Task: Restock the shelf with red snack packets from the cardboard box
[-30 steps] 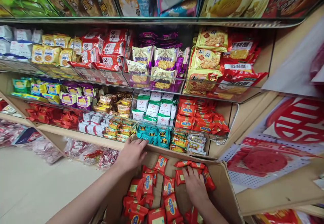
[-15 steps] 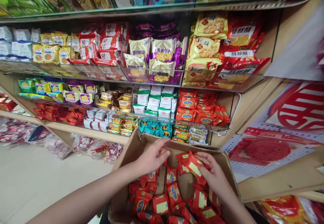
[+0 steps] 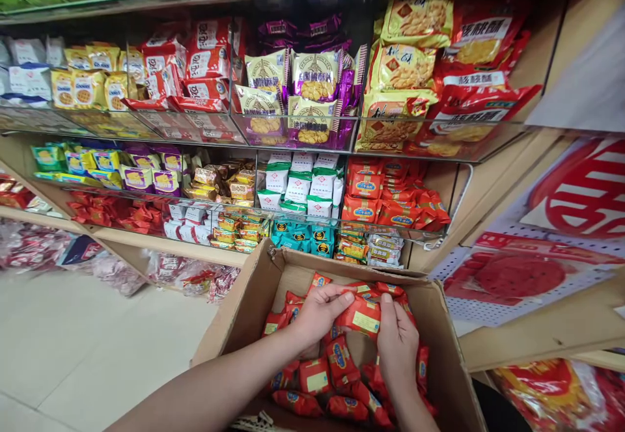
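Red packet (image 3: 366,318), over box (image 3: 450,341): our left hand (image 3: 319,313), right hand (image 3: 398,337) pinch opposite ends, grip closed; we judge light, slick, crushable; ends best hold.

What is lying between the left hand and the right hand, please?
In the head view, a red packet with a pale label lies between the left hand and the right hand.

Over the cardboard box (image 3: 452,360), our left hand (image 3: 316,318) and right hand (image 3: 398,341) grip a red packet (image 3: 360,319); loose red packets (image 3: 315,376) lie inside the box, and behind it we see stocked shelves (image 3: 166,242).
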